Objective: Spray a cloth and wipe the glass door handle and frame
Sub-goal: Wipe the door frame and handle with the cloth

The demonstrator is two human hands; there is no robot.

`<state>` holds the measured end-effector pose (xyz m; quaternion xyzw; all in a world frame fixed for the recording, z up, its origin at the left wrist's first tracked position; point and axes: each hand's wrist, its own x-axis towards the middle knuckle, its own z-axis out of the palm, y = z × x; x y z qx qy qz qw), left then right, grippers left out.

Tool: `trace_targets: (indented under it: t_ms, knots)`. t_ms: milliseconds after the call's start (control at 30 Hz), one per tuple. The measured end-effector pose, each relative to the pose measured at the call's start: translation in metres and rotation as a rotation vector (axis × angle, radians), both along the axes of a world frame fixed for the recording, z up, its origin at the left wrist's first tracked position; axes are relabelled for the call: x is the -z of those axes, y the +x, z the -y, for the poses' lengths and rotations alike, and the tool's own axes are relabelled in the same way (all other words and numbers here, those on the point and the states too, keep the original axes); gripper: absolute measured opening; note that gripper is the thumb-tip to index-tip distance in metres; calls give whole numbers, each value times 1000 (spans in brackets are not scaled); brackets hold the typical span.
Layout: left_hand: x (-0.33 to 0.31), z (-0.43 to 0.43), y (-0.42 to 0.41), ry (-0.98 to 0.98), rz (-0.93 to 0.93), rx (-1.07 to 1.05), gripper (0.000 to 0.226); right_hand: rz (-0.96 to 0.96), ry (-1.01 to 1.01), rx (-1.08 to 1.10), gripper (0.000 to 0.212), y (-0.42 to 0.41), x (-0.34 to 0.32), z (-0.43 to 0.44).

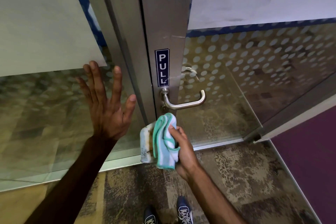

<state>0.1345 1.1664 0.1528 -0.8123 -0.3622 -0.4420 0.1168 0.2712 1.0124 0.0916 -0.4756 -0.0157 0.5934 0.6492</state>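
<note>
A brushed-metal door frame (163, 23) runs up the middle, with a blue PULL sticker (162, 67) on it. Just below the sticker a steel lever handle (183, 101) juts to the right. My right hand (183, 149) is shut on a teal-and-white striped cloth (164, 142), bunched and pressed against the frame's lower part, a little below the handle. The cloth's left fold looks stained brown. My left hand (107, 103) is open with fingers spread, flat against the fixed glass panel (45, 105) left of the frame. No spray bottle is in view.
The glass door (254, 71) with frosted dots stands to the right, a second handle (190, 72) showing behind it. Patterned carpet (236, 178) covers the floor, with purple flooring (309, 151) at right. My shoes (169, 212) are at the bottom edge.
</note>
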Motion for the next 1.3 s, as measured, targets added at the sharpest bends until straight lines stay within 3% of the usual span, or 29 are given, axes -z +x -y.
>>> trace_targets:
  t_ms: [67, 200, 300, 400, 500, 633, 833, 900, 1000, 1100, 1167, 1300]
  knots:
    - [-2, 9, -2, -56, 10, 14, 65, -165, 69, -29, 35, 6, -3, 8]
    - [0, 39, -13, -253, 60, 103, 61, -293, 219, -112, 65, 14, -12, 20]
    - [6, 67, -27, -634, 230, 154, 58, -341, 314, -166, 84, 14, -22, 26]
    - [6, 88, -42, -1003, 451, 147, 53, -261, 369, -211, 70, 10, -36, 30]
    - [4, 96, -60, -1145, 541, 144, 40, 58, 304, -287, 66, 0, -49, 31]
    - [-9, 109, -82, -1223, 595, 217, 40, 757, 263, -344, 66, -21, -63, 30]
    - [-35, 128, -98, -1273, 601, 393, 41, 1933, 362, -293, 73, -58, -70, 37]
    - [-36, 126, -103, -1337, 700, 367, 47, 2209, 387, -305, 72, -67, -70, 36]
    - [-33, 121, -117, -1409, 789, 299, 59, 2405, 493, -301, 54, -77, -66, 38]
    - [-25, 123, -130, -1400, 796, 237, 43, 2438, 629, -301, 35, -79, -60, 41]
    - [-22, 127, -134, -1347, 809, 211, 31, 2446, 668, -354, 40, -76, -57, 41]
    - [-26, 138, -137, -1256, 841, 164, 31, 2403, 737, -418, 65, -63, -58, 44]
